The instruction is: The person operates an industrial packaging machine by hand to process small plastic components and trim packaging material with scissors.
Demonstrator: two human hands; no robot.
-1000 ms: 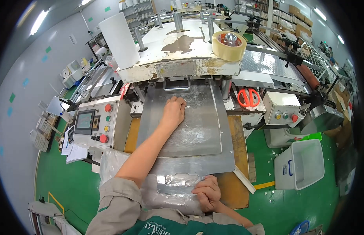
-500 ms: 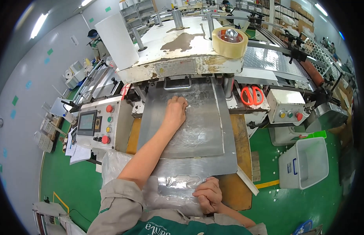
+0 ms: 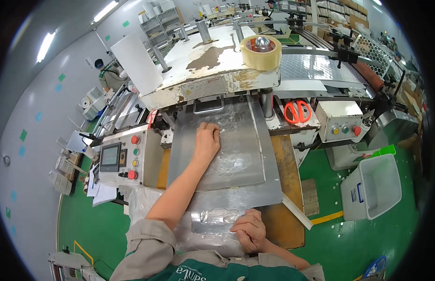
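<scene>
My left hand [image 3: 207, 143] reaches over a grey metal sheet [image 3: 241, 164], which is smeared with clear, shiny wrinkles, perhaps film or tape. Its fingers are bent and drawn together against the sheet; whatever they may pinch is hidden. Beneath that sheet lies a larger metal plate [image 3: 255, 199], with a cut-out handle opening at its near end. At the right side of that opening, my right hand [image 3: 250, 230] is closed around the plate's edge. Clear plastic [image 3: 143, 202] bunches under the near end.
Above the plate's far end is the worn white press head [image 3: 184, 91], carrying a tape roll [image 3: 262, 58]. Orange-handled scissors [image 3: 298, 112] hang at the right. Button panels [image 3: 128, 157] flank the plate. A translucent bin [image 3: 372, 187] stands on the green floor. Another person [image 3: 109, 77] stands far left.
My left hand has drawn slightly nearer to me along the sheet, fingers still bent. My right hand keeps its grip on the plate. The whole view has tilted a little.
</scene>
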